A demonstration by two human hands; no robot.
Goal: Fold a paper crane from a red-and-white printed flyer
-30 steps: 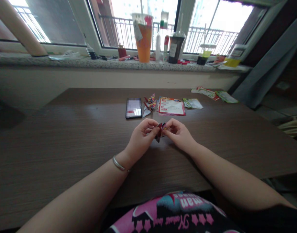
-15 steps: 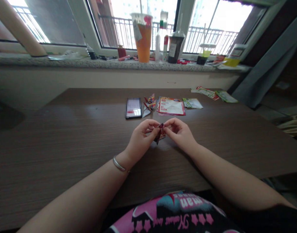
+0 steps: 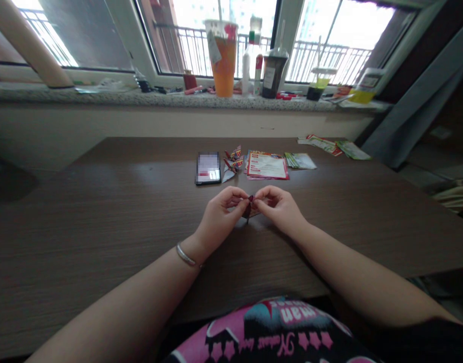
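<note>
Between my hands is a small piece of folded printed paper (image 3: 248,210), dark red with a lighter patterned part, held just above the table. My left hand (image 3: 227,207) pinches its left side between thumb and fingers. On the other side my right hand (image 3: 277,206) pinches it too, the fingertips of both hands almost meeting. My fingers cover much of the paper, so its full shape is hidden. Just beyond my hands lie some folded paper pieces (image 3: 234,162) in red, yellow and white, beside a stack of printed sheets (image 3: 267,165) with a red border.
A phone (image 3: 208,168) lies left of the folded pieces. Green-edged cards (image 3: 300,161) and more leaflets (image 3: 324,145) are at the right rear of the brown table (image 3: 114,217). On the windowsill stand a tall orange drink (image 3: 224,65), a dark drink cup (image 3: 274,75) and bottles.
The paper between my fingertips has tilted slightly, showing a narrower face and a lower top. Both hands stay nearly in place, the right a touch lower.
</note>
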